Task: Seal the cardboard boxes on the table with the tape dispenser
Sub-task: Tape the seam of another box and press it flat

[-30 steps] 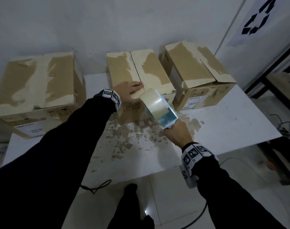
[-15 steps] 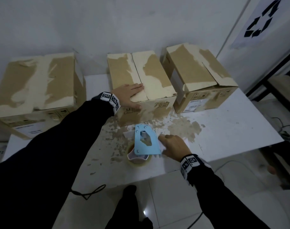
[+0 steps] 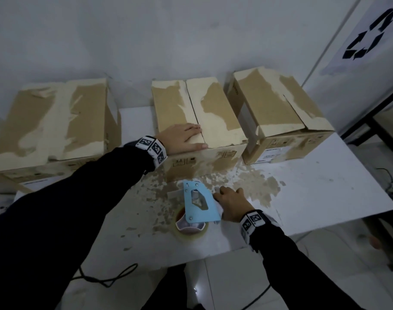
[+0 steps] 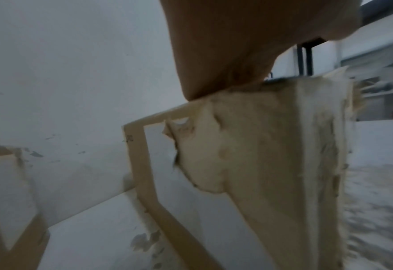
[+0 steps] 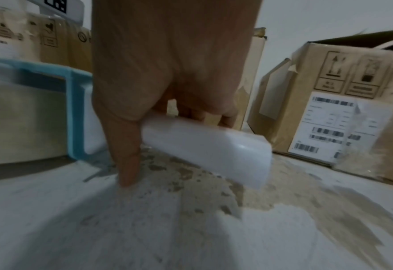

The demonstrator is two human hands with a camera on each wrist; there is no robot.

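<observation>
Three worn cardboard boxes stand along the wall: a left box [image 3: 54, 121], a middle box [image 3: 213, 113] and a right box [image 3: 276, 104]. The middle box's two flaps are folded down, with a bare seam between them. My left hand [image 3: 182, 138] lies flat on its near left flap, palm down [image 4: 237, 45]. The blue tape dispenser [image 3: 198, 205] lies on its side on the white table [image 3: 314, 198] in front of that box, with its tape roll [image 3: 191, 229] toward me. My right hand [image 3: 231, 203] curls over its white handle [image 5: 214, 146], thumb tip on the table.
Torn brown paper residue spots the table between the dispenser and the boxes. The right box has one flap edge lifted. A black rack [image 3: 381, 113] stands at the right. A cable [image 3: 106, 276] lies on the floor below the table's front edge.
A second ago my right hand held the dispenser up by the middle box's front edge. It has since come down onto the table on its side. My left hand has stayed on the box.
</observation>
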